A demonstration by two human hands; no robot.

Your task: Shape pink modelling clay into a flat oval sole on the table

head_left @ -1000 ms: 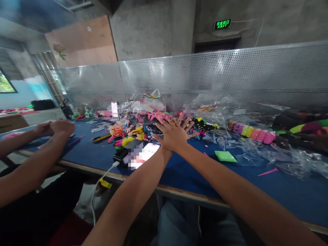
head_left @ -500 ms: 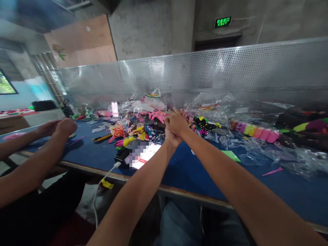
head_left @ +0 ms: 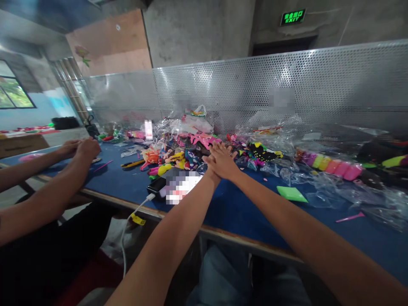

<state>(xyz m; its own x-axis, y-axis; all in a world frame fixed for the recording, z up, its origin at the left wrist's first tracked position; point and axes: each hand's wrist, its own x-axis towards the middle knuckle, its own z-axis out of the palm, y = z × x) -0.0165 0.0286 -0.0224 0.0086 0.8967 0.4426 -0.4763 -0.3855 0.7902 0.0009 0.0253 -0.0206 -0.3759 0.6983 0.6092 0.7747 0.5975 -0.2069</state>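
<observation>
Over the middle of the table my right hand (head_left: pixel 225 160) lies flat across my left hand (head_left: pixel 211 165), palm toward palm. The right fingers are stretched out. My left hand is largely covered, with its thumb and some straight fingertips showing past the right hand. Anything between the palms is hidden. Just beyond them is a heap of colourful soft clay figures (head_left: pixel 174 159), and a pink clay piece (head_left: pixel 204 139) lies behind the fingers. A black figure with yellow dots (head_left: pixel 263 153) is to their right. A lit phone (head_left: pixel 185 187) rests by my left forearm.
A green clay packet (head_left: pixel 291 194), a pink stick tool (head_left: pixel 349 217) and a row of coloured clay packs (head_left: pixel 331 165) lie at right among clear plastic wrappers. A perforated metal screen (head_left: pixel 223 93) backs the blue table (head_left: pixel 236 216). At left, another person's hands (head_left: pixel 84 148) work.
The right hand has slid over the left and its fingers now spread straighter. The camera view has shifted slightly left and down.
</observation>
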